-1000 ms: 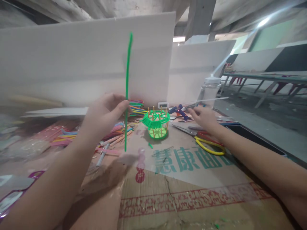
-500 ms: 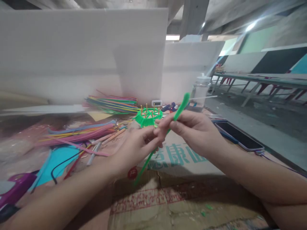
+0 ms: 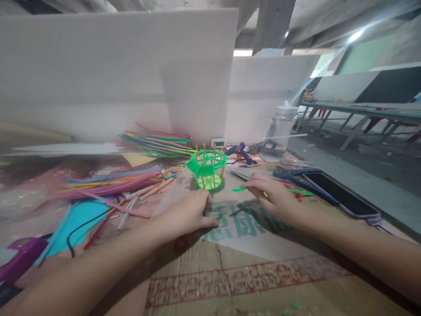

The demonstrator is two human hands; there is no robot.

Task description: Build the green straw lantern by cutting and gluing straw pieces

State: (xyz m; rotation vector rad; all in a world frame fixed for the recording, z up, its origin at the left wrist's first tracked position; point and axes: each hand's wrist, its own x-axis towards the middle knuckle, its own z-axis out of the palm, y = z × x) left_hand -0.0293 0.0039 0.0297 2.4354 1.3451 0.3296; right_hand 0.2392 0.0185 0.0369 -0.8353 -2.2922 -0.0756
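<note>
My left hand (image 3: 192,211) rests low over the printed paper, thumb and fingers apart, holding nothing. Just beyond its fingertips stands a small round frame (image 3: 210,169) with a light green base, upright wooden sticks and fuzzy green pipe cleaner wound along its upper left side. My right hand (image 3: 271,195) is curled over a pair of scissors; their grey blades (image 3: 240,174) point left from the fingers, and red shows beside the wrist. A green pipe cleaner (image 3: 304,192) passes beneath this hand, its ends sticking out on both sides. The fingers' undersides are hidden.
Bundles of coloured pipe cleaners (image 3: 154,142) lie at the back left. A blue glue gun (image 3: 243,153) and a clear bottle (image 3: 278,136) stand behind. At right lies a phone (image 3: 340,193); at left, a purple tool (image 3: 24,256) and a turquoise sheet (image 3: 79,226).
My hands have parted and come down from mid-air. The green pipe cleaner they held up now lies low under my right hand, which has moved right. My left hand has opened.
</note>
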